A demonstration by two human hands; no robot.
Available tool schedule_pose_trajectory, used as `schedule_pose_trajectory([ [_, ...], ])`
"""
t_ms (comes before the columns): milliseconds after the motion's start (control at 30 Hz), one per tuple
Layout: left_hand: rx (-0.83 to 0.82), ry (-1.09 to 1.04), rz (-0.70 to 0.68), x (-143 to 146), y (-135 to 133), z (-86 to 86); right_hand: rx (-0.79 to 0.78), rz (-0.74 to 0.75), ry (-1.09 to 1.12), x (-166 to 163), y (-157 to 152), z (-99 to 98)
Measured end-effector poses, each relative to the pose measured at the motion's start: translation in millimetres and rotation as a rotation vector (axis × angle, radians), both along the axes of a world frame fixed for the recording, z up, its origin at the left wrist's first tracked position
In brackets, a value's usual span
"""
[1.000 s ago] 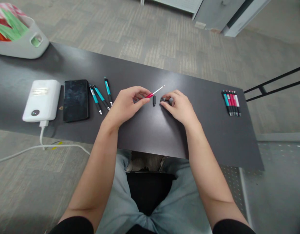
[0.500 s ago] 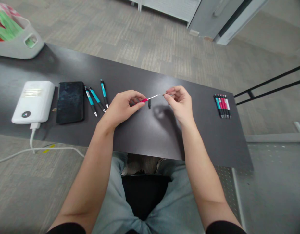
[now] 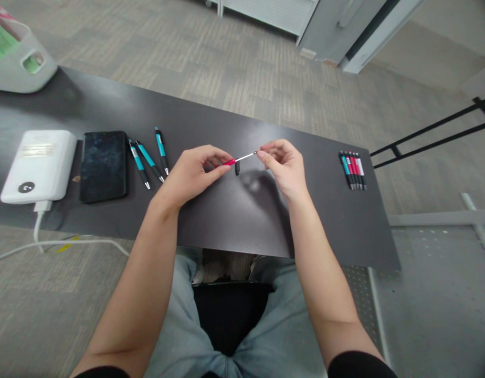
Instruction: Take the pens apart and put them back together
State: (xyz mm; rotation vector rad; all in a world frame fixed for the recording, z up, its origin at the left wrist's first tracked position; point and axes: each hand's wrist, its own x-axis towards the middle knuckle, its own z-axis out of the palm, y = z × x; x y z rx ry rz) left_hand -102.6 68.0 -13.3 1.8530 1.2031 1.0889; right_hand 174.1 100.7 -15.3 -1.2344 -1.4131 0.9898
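My left hand (image 3: pixel 199 168) is closed around the pink barrel (image 3: pixel 229 162) of a pen taken apart, with its thin white refill (image 3: pixel 245 157) sticking out to the right. My right hand (image 3: pixel 282 165) pinches at the refill's tip with thumb and forefinger. Between these fingertips is a tiny part that looks like a pen spring, mostly hidden. Both hands are above the dark table. A short black pen grip (image 3: pixel 237 168) lies on the table just below the refill, apart from both hands.
Several blue-and-black pens (image 3: pixel 149 160) lie left of my left hand, beside a black phone (image 3: pixel 103 166) and a white power bank (image 3: pixel 41 165) with a cable. A row of several pens (image 3: pixel 353 170) lies at the right end of the table (image 3: pixel 234 220). A grey bin (image 3: pixel 24 71) stands back left.
My right hand has come up to the refill's tip, closing the small gap between the tiny part and the refill. The whole view has shifted slightly.
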Motion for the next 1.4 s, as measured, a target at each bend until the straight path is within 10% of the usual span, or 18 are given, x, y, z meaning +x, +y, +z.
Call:
schedule_pose_trajectory([
  [1400, 0.000, 0.020, -0.022, 1, -2, 2.8, 0.052, 0.062, 0.117, 2, 6, -8.9],
])
